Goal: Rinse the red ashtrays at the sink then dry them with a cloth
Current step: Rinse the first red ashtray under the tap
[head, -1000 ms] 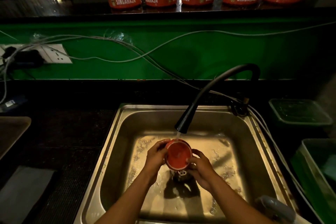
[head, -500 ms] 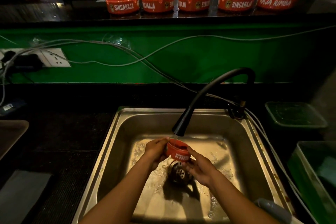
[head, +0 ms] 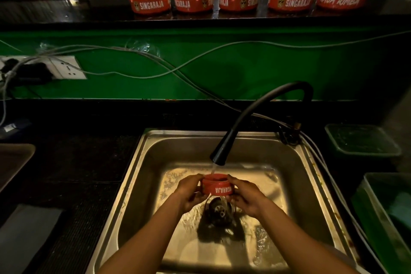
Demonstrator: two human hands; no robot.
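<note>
we've levelled the ashtray [head: 217, 187] since earlier | lettering upside down, toward 6 o'clock | left hand [head: 189, 193], right hand [head: 244, 198] fingers clamped on its sides

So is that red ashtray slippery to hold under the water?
Probably yes. The red ashtray looks glossy and water from the tap runs onto it, so it could slide. That may be why both hands, left and right, grip its sides. It looks stiff and hard, so dropping it into the steel sink might chip it.

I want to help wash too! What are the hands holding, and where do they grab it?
A red ashtray, under the tap: left hand grips its left side, right hand its right side.
</note>
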